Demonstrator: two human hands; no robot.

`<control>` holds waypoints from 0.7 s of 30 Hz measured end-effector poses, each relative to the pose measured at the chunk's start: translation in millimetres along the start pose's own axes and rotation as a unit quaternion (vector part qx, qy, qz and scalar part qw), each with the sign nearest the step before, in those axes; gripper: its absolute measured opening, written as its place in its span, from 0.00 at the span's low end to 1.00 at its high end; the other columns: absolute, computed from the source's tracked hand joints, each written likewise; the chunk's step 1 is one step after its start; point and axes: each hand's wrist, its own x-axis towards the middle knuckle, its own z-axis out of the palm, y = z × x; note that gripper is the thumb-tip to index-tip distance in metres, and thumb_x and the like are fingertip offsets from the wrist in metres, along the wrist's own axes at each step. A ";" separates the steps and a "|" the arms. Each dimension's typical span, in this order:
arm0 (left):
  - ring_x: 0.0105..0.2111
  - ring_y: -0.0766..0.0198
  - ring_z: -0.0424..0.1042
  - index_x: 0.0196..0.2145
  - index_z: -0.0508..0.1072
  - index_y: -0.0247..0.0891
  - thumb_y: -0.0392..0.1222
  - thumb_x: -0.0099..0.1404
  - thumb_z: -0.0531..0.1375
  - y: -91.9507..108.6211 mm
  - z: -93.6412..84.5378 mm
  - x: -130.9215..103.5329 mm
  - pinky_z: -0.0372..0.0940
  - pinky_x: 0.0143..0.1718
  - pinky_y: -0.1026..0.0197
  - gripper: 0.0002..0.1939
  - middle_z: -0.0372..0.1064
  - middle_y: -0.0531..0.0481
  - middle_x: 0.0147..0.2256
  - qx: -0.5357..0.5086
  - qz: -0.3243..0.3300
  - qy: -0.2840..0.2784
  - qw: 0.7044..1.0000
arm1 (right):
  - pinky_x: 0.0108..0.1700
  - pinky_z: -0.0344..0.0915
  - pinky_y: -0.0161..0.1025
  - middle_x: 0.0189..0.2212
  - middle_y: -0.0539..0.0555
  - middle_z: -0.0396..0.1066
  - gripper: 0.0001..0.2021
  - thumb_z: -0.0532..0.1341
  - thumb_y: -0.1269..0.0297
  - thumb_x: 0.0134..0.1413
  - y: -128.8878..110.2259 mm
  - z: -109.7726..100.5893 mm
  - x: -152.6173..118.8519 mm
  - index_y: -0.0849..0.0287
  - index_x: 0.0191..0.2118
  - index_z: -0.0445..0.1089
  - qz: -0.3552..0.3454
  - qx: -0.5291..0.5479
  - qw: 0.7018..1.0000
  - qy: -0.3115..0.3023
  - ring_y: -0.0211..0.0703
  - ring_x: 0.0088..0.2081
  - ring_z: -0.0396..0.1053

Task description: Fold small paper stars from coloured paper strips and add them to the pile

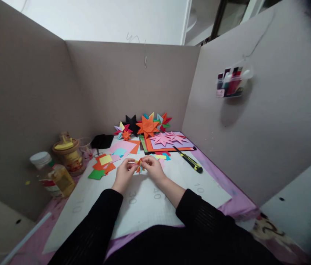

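Above the white board [150, 209], my left hand [125, 172] and my right hand [153, 168] meet around a small multicoloured folded-paper piece [140, 167]. Orange, yellow and pale blue show on it. Fingers of both hands are closed on its two sides, and they hide part of it. Left of my left hand lie loose paper squares, among them a green square [96, 174], a yellow square [106, 159] and orange sheets [110, 169]. Just beyond my right hand are small yellow and blue paper pieces [161, 157].
A yellow-black box cutter [190, 161] lies at right. Behind stand folded paper stars, including a large orange star [147, 126] and a black star [132, 123]. Pink stars [162, 139] rest on a paper stack. At left are a glue bottle [59, 178] and a jar [71, 158]. Grey panels [133, 81] enclose the table.
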 end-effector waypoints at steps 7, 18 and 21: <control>0.22 0.67 0.69 0.37 0.65 0.37 0.46 0.50 0.64 12.3 -1.9 -1.9 0.59 0.23 0.68 0.18 0.69 0.54 0.22 -0.033 -0.045 -0.023 0.998 | 0.28 0.59 0.34 0.21 0.49 0.67 0.10 0.66 0.58 0.40 4.8 -1.2 1.2 0.60 0.24 0.69 0.083 0.066 0.993 -0.059 0.36 0.23 0.63; 0.20 0.66 0.69 0.37 0.63 0.36 0.47 0.46 0.66 21.9 -7.4 -2.4 0.59 0.21 0.68 0.23 0.70 0.54 0.21 -0.081 -0.111 -0.020 0.990 | 0.28 0.62 0.34 0.23 0.49 0.70 0.22 0.65 0.59 0.38 -4.6 -4.3 -0.5 0.63 0.41 0.66 0.164 0.101 0.980 -0.048 0.35 0.23 0.66; 0.20 0.65 0.70 0.37 0.64 0.36 0.47 0.46 0.66 21.2 -6.6 -2.9 0.60 0.22 0.67 0.22 0.69 0.55 0.20 -0.070 -0.103 -0.023 0.992 | 0.26 0.60 0.33 0.20 0.47 0.67 0.20 0.64 0.60 0.40 -4.2 -3.5 -1.5 0.63 0.41 0.67 0.135 0.053 0.989 -0.040 0.33 0.20 0.63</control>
